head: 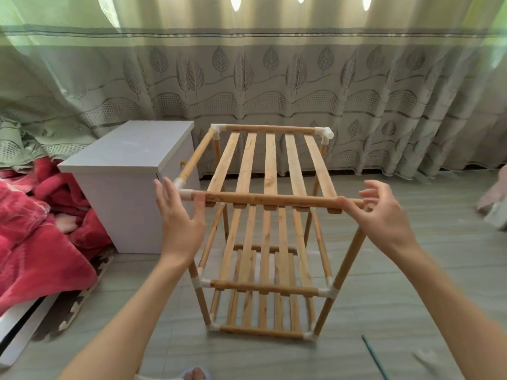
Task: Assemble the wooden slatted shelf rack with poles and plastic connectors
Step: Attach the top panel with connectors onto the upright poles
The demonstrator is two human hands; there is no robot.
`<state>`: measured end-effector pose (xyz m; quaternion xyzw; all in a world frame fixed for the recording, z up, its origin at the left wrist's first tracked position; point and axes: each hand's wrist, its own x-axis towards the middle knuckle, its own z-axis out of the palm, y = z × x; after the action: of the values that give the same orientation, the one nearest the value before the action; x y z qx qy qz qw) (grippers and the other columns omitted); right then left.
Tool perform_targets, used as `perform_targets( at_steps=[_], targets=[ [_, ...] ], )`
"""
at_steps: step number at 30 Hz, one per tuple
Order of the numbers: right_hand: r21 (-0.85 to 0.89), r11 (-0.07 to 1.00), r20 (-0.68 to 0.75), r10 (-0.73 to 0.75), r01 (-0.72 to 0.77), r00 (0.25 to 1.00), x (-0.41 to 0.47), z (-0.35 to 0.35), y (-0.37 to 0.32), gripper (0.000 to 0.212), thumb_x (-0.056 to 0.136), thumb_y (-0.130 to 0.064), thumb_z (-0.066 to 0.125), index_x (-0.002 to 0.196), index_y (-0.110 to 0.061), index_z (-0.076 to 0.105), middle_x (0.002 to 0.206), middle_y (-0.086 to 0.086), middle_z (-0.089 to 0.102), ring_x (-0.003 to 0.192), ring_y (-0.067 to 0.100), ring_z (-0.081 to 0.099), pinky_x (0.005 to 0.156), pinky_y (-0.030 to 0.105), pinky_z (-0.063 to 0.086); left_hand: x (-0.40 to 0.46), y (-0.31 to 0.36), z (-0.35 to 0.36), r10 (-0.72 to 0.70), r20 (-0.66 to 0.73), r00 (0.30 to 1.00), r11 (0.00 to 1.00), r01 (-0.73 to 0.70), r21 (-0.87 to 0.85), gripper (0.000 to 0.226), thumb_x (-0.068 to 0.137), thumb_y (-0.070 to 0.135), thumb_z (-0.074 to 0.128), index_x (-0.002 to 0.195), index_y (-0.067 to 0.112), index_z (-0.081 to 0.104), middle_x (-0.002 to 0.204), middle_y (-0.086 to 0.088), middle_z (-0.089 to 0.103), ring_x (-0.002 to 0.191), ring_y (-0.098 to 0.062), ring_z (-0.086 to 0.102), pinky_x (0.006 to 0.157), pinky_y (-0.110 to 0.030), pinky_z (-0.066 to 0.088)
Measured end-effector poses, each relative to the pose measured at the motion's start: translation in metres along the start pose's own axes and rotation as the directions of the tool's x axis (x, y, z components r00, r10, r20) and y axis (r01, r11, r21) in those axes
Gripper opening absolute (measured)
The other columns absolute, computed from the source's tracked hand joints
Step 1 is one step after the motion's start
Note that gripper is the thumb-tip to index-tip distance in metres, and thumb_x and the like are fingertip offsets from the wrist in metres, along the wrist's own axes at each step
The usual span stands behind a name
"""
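A long pale green curtain with a woven leaf pattern [274, 72] covers the whole far wall, and daylight shines through it at the top. The floor of grey wood-look planks [411, 270] reaches up to the curtain's hem. A white box-shaped cabinet [120, 171] stands in front of the curtain on the left. Left of the cabinet lies a crumpled red and pink blanket [35, 237]. Under the blanket a dark patterned mat [76, 305] lies on the floor.
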<state>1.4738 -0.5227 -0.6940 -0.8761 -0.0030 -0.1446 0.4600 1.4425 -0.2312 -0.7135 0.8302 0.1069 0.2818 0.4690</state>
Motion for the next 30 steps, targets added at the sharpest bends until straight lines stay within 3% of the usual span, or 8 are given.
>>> perform_targets(
  at_steps=[3,5,8,13,18,22,25,30],
  targets=[
    [0.151,0.977,0.133,0.133,-0.153,0.982,-0.001,-0.006,0.004,0.055,0.071,-0.051,0.063,0.111,-0.014,0.052,0.102,0.01,0.062,0.099,0.026,0.06,0.089,0.04,0.049,0.018,-0.008,-0.005,-0.011,0.064,0.998,1.0,0.01,0.01,0.077,0.094,0.036,0.042,0.148,0.017,-0.011,0.153,-0.001,-0.025,0.141,-0.014,-0.017,0.109,-0.026,-0.001],
    [0.129,0.984,0.253,0.088,-0.124,0.963,-0.007,-0.002,0.005,0.023,0.081,-0.035,0.064,0.095,-0.019,0.056,0.094,0.015,0.063,0.094,0.031,0.06,0.081,0.036,0.05,0.028,-0.008,-0.001,-0.039,0.065,0.997,0.999,0.038,0.006,0.074,0.096,0.031,0.039,0.147,0.016,-0.013,0.152,-0.004,-0.028,0.14,-0.016,-0.02,0.11,-0.029,-0.003],
    [0.162,0.984,0.289,0.021,-0.071,0.957,-0.013,0.004,0.003,0.007,0.086,-0.016,0.063,0.092,-0.017,0.059,0.092,0.016,0.064,0.093,0.029,0.061,0.08,0.031,0.048,0.037,-0.009,0.005,-0.078,0.029,0.996,0.995,0.076,0.065,0.067,0.1,0.029,0.034,0.147,0.015,-0.012,0.152,-0.008,-0.026,0.141,-0.021,-0.02,0.115,-0.039,-0.005],
    [0.231,0.973,0.386,-0.07,-0.023,0.92,-0.026,0.012,0.0,0.017,0.09,-0.007,0.053,0.093,-0.023,0.057,0.095,-0.001,0.068,0.093,0.004,0.064,0.093,0.029,0.05,0.009,0.003,0.029,-0.026,0.124,0.992,0.999,0.021,0.044,0.074,0.097,0.046,0.031,0.145,0.022,-0.019,0.153,-0.003,-0.025,0.141,-0.017,-0.019,0.114,-0.044,-0.004],
    [0.075,0.985,0.446,-0.173,0.156,0.878,-0.036,0.025,-0.003,0.019,0.092,-0.013,0.051,0.108,-0.024,0.048,0.102,-0.008,0.064,0.102,0.007,0.06,0.094,0.027,0.048,-0.003,0.029,0.038,-0.051,0.215,0.975,0.997,0.062,-0.045,0.091,0.088,0.055,0.044,0.148,0.019,-0.013,0.153,-0.005,-0.024,0.141,-0.017,-0.015,0.111,-0.037,0.001],
    [0.12,0.972,0.55,-0.233,0.201,0.802,-0.044,0.035,-0.007,0.026,0.092,-0.007,0.05,0.114,-0.022,0.046,0.105,-0.01,0.062,0.106,0.005,0.059,0.094,0.023,0.048,0.01,0.027,0.038,-0.075,0.254,0.964,0.992,0.099,-0.083,0.099,0.085,0.05,0.055,0.147,0.019,-0.016,0.152,-0.005,-0.026,0.142,-0.021,-0.012,0.113,-0.041,0.002],
    [0.118,0.959,0.535,-0.279,0.256,0.797,-0.047,0.053,-0.009,0.021,0.092,-0.008,0.051,0.113,-0.01,0.055,0.105,-0.004,0.064,0.102,0.005,0.061,0.093,0.022,0.048,0.03,0.019,0.028,-0.092,0.273,0.958,0.989,0.12,-0.087,0.09,0.088,0.046,0.053,0.149,0.019,-0.007,0.156,-0.002,-0.016,0.143,-0.02,-0.007,0.114,-0.042,0.005],
    [0.114,0.955,0.448,-0.294,0.273,0.844,-0.048,0.089,-0.023,0.017,0.091,-0.02,0.055,0.102,-0.015,0.067,0.088,-0.002,0.069,0.078,0.014,0.067,0.074,0.033,0.056,0.032,0.016,0.022,-0.055,0.238,0.97,0.998,0.06,-0.013,0.063,0.096,0.04,0.043,0.148,0.014,0.018,0.156,-0.002,0.011,0.142,-0.019,0.013,0.113,-0.037,0.015]
  ],
)
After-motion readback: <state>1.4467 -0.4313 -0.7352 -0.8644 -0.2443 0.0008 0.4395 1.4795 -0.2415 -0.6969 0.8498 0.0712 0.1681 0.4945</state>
